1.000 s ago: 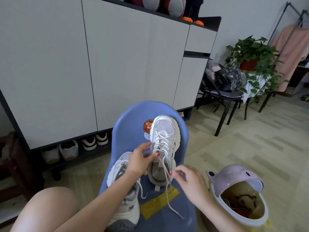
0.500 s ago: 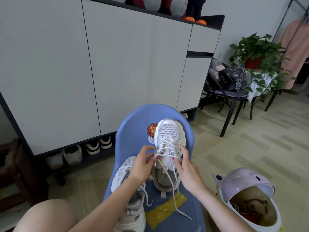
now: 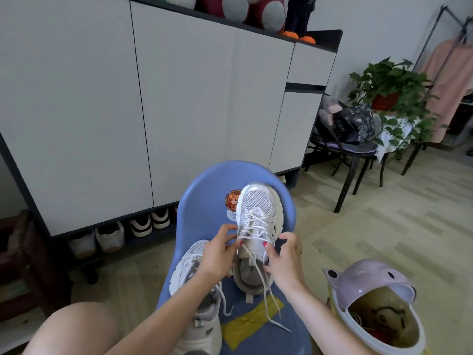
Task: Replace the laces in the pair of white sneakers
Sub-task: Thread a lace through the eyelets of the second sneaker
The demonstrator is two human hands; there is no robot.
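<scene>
One white sneaker (image 3: 258,226) is leaning toe-up against the chair back, its lace (image 3: 266,301) trailing loose; the other sneaker (image 3: 197,298) is lying beside it.

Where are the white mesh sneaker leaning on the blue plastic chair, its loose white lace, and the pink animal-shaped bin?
White mesh sneaker (image 3: 259,201): head view, on its mesh toe.
Loose white lace (image 3: 266,301): head view, on the hanging strands.
Pink animal-shaped bin (image 3: 368,278): head view, on its raised lid.
</scene>
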